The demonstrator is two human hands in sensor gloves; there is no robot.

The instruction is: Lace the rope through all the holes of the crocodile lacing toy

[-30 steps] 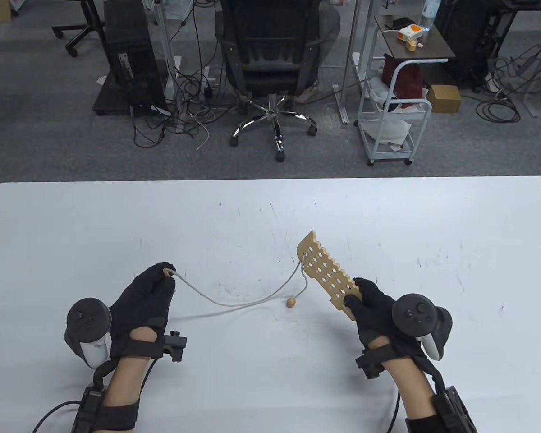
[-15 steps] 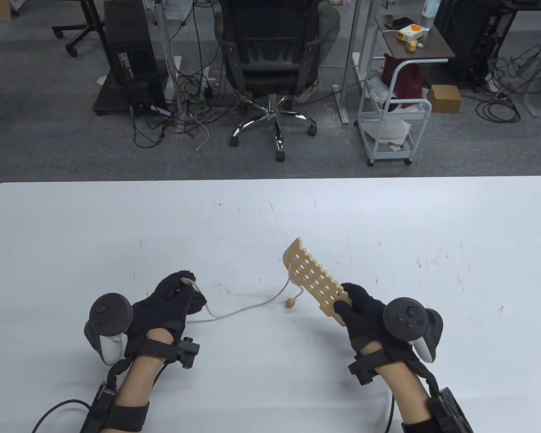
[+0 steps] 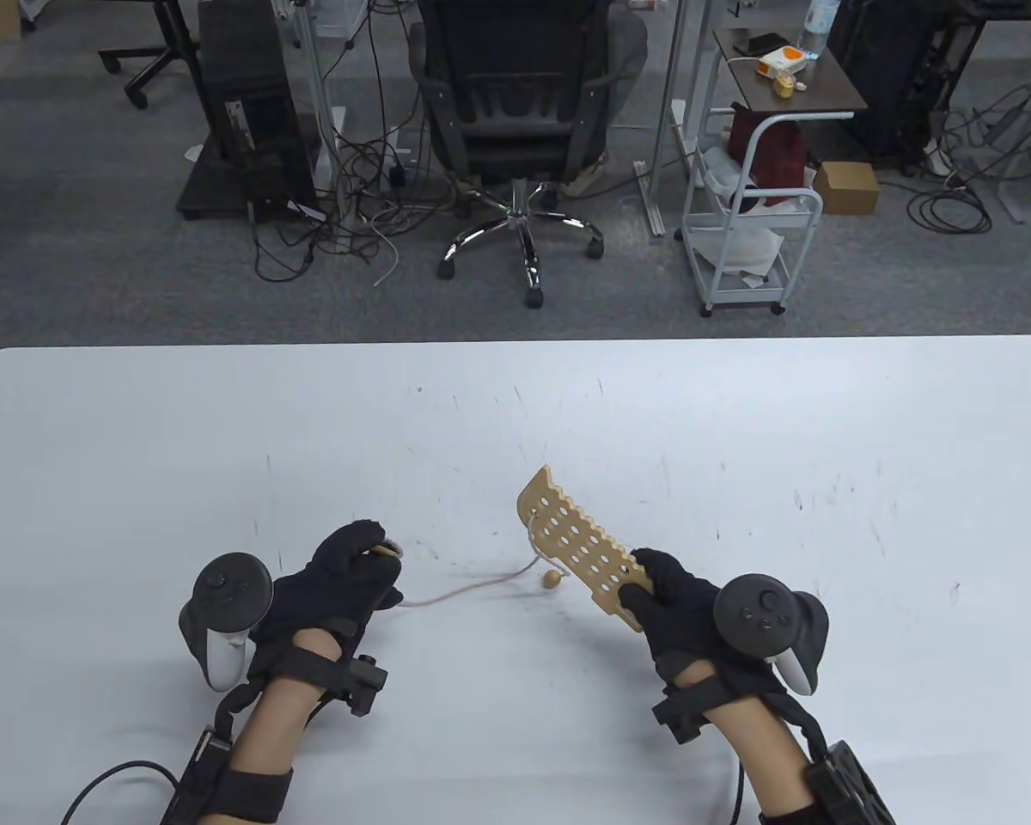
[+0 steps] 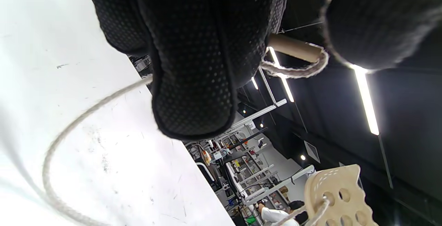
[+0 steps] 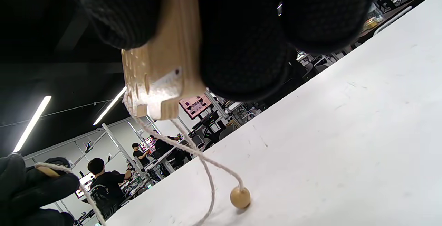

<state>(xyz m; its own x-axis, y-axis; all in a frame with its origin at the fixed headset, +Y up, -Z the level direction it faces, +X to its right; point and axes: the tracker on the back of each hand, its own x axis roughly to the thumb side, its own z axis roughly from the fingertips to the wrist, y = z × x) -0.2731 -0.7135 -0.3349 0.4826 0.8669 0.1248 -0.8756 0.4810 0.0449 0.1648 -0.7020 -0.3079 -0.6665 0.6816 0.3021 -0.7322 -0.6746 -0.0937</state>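
Table view: right hand [image 3: 687,601] grips the near end of the crocodile board [image 3: 571,546], held tilted above the table [image 3: 825,447], far end pointing up-left. Left hand [image 3: 335,584] pinches the wooden needle [image 3: 385,550] at the rope's free end between thumb and fingers. Rope [image 3: 472,587] runs from that hand along the tabletop, rises to a hole near the board's far end, and its tail drops to a wooden bead [image 3: 552,580] resting on the table just under the board. Only the left wrist view shows the rope looped round the needle [image 4: 293,48], the needle clamped between thumb and fingers [image 4: 197,56], and the rope [image 4: 316,212] passing through one hole at the board's [image 4: 338,195] rounded tip. Only the right wrist view shows the board's underside and edge [image 5: 162,63], fingers curled round it from both faces, a pale scuffed patch near its corner, and the bead [image 5: 240,197] touching the table with rope [image 5: 193,150] hanging to it; the left hand [image 5: 31,188] sits at lower left there. How many holes are threaded cannot be told beyond that one. Beyond the table: an office chair [image 3: 515,112], a white cart [image 3: 752,232], a black computer tower [image 3: 245,103], floor cables, a cardboard box [image 3: 846,186]. The board blocks the rope where it passes behind. No legible writing.
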